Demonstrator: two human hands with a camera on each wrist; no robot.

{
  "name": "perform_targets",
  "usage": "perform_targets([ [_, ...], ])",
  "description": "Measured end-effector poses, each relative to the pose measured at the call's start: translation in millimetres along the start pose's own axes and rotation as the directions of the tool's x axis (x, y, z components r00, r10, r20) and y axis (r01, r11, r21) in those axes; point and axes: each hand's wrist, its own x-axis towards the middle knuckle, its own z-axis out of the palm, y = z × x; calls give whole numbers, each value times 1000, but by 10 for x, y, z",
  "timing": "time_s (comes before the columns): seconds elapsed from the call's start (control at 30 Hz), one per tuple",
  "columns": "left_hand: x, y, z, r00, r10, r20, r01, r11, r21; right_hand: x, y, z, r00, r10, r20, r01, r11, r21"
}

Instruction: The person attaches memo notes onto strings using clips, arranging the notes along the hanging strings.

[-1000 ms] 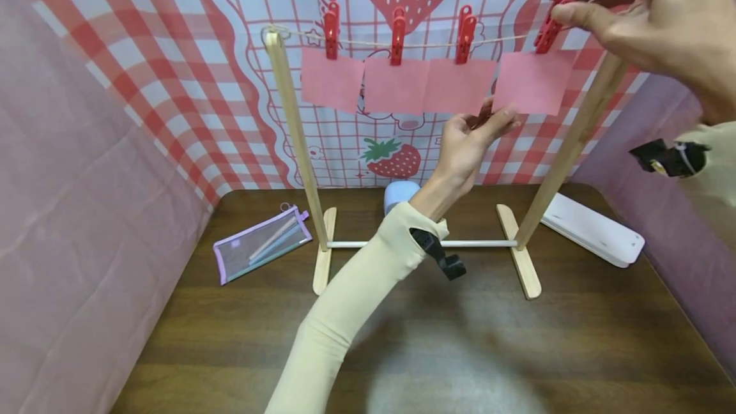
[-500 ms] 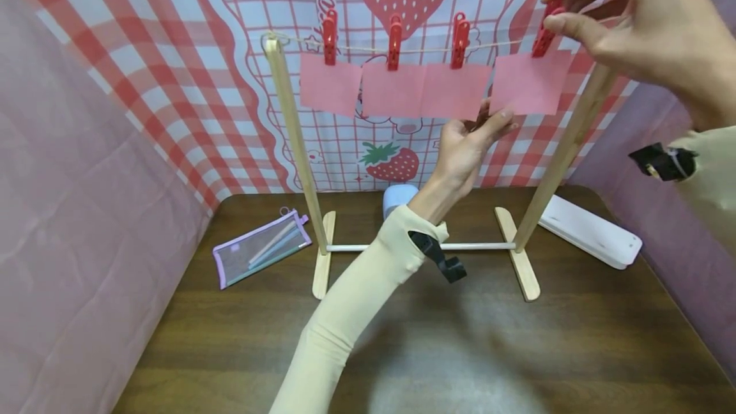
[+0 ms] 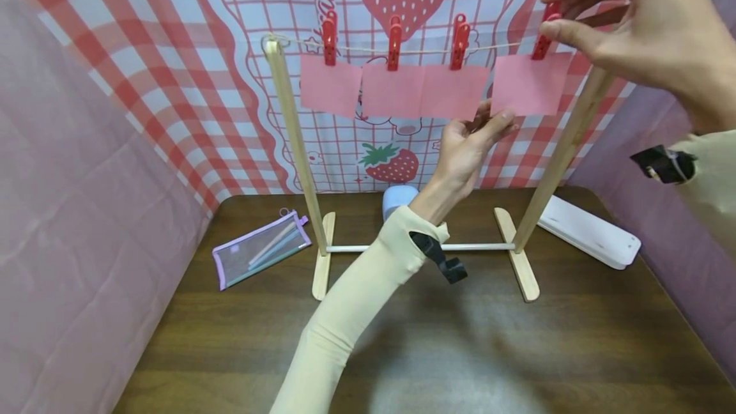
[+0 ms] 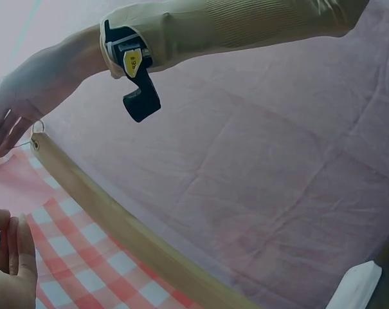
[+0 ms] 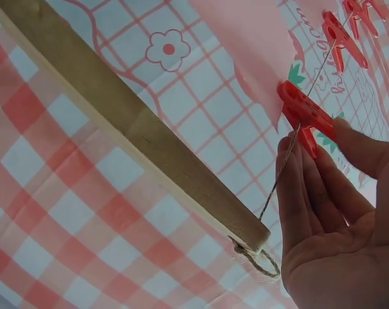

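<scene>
In the head view, my right hand (image 3: 650,30) pinches a red clothespin (image 3: 543,40) on the string (image 3: 506,46). The right wrist view shows the thumb and fingers on the handles of this clothespin (image 5: 303,116). Below it hangs a square pink paper (image 3: 529,85), its top edge at the clothespin's tip. My left hand (image 3: 466,145) pinches that paper's lower left corner, thumb in front and fingers partly hidden behind. To its left, three more pink papers (image 3: 393,91) hang side by side, each under its own red clothespin (image 3: 394,43).
A wooden post (image 3: 299,152) stands at each end of the string, joined by a white rod (image 3: 477,246). On the brown table (image 3: 460,350) lie a mesh zip pouch (image 3: 261,248) and a long white case (image 3: 589,232). A pale blue object (image 3: 397,197) sits behind the left forearm.
The whole view has shifted slightly, with the table and rack a little lower. Both hands keep their holds on the clothespin and paper; the clothespin stands slightly more upright.
</scene>
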Motion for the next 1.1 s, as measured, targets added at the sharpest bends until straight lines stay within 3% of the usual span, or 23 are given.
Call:
perform_targets([
  [0.27, 3, -22, -31, 1000, 7, 10, -7, 1000, 13, -9, 44, 1, 999, -12, -44, 14, 999, 43],
  [0.47, 1, -47, -116, 998, 43, 38, -46, 994, 100, -16, 99, -52, 998, 19, -66, -18, 1000, 22],
  [0.6, -29, -36, -181, 999, 36, 29, -39, 991, 128, -25, 196, -70, 997, -5, -83, 9, 999, 48],
  [0.7, -77, -31, -261, 999, 17, 33, -23, 983, 183, -82, 292, -74, 997, -39, -71, 40, 999, 9],
  [0.87, -192, -10, -444, 996, -5, 84, -21, 949, 314, -262, 257, -53, 997, -49, -60, 46, 998, -44],
  [1.1, -425, 84, -745, 988, -7, 153, -72, 861, 503, -575, 22, 25, 997, -68, -44, 64, 994, -93],
])
